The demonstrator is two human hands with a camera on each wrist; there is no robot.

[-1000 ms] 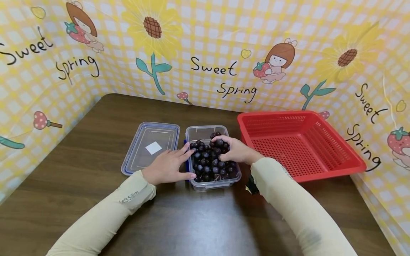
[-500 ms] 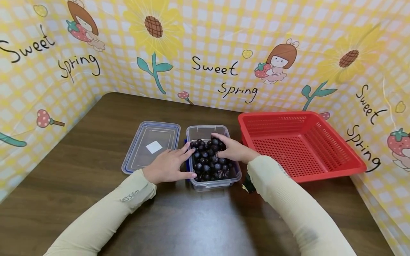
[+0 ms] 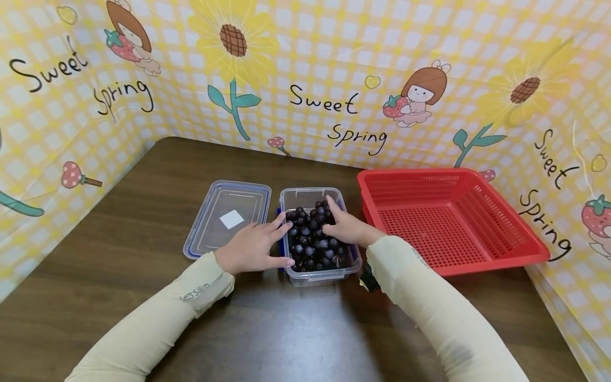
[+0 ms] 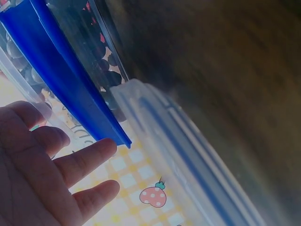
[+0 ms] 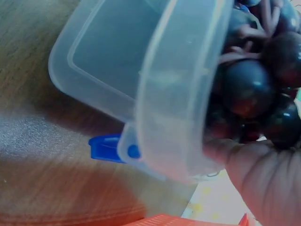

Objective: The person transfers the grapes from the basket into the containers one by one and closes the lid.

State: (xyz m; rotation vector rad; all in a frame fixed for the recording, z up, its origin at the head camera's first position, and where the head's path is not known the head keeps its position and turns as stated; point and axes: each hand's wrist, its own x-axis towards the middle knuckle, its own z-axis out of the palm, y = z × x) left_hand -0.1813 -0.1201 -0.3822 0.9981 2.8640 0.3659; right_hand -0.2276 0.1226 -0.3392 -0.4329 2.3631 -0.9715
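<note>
Dark grapes (image 3: pixel 307 249) fill most of a clear plastic box (image 3: pixel 317 277) in the middle of the table. Across its left rim lie the spread fingers of my left hand (image 3: pixel 255 249), with the thumb at the near left corner. My right hand (image 3: pixel 352 229) reaches over the right rim, index finger and thumb apart beside the upper grapes. In the right wrist view, a digit of the right hand (image 5: pixel 265 176) touches the grapes (image 5: pixel 247 89) just inside the box wall (image 5: pixel 174 99); its other fingers are hidden. The left wrist view shows the box's blue clip (image 4: pixel 70 80) near my left fingertips.
The box's clear lid (image 3: pixel 255 204) with a blue seal and white label lies flat to the left. A red perforated basket (image 3: pixel 530 254) stands on the right. Patterned cloth (image 3: pixel 334 63) rises behind the table (image 3: pixel 281 329). A small dark object (image 3: pixel 369 278) sits under the right cuff.
My right hand has lowered grapes into the box, and its index finger has straightened away from them. The left hand stays at the rim. The head view has shifted slightly.
</note>
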